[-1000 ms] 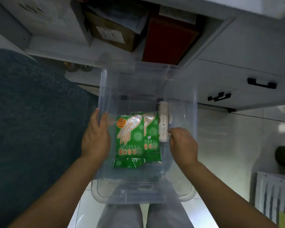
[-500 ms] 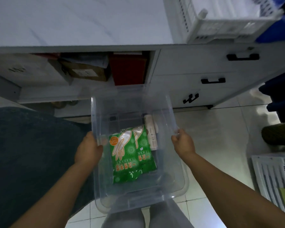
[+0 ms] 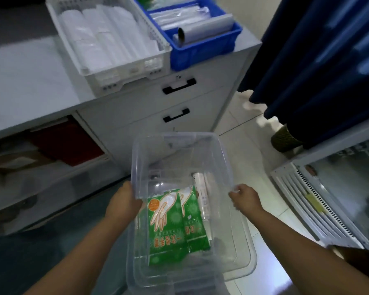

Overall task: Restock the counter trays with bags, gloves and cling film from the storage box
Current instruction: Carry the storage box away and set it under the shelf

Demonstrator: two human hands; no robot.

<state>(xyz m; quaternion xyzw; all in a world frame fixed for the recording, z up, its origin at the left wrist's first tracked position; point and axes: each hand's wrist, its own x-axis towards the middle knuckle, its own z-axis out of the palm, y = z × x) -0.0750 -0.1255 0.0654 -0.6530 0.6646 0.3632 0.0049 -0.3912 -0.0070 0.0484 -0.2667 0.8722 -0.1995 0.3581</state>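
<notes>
I hold a clear plastic storage box in front of me, above the floor. My left hand grips its left rim and my right hand grips its right rim. Two green packs of disposable gloves lie overlapping on the box's bottom. A white roll of cling film lies along their right side. On the counter stand a white slatted tray filled with white bags and a blue bin with clear bags and a roll.
White drawers with black handles sit below the trays. An open shelf at the left holds a red box and cartons. A dark blue curtain hangs at the right. A white grille unit stands on the tiled floor at the right.
The box has risen with both hands still on its rims. My view has lifted from the cabinet shelf to the counter top, so the white tray and blue bin are now in sight.
</notes>
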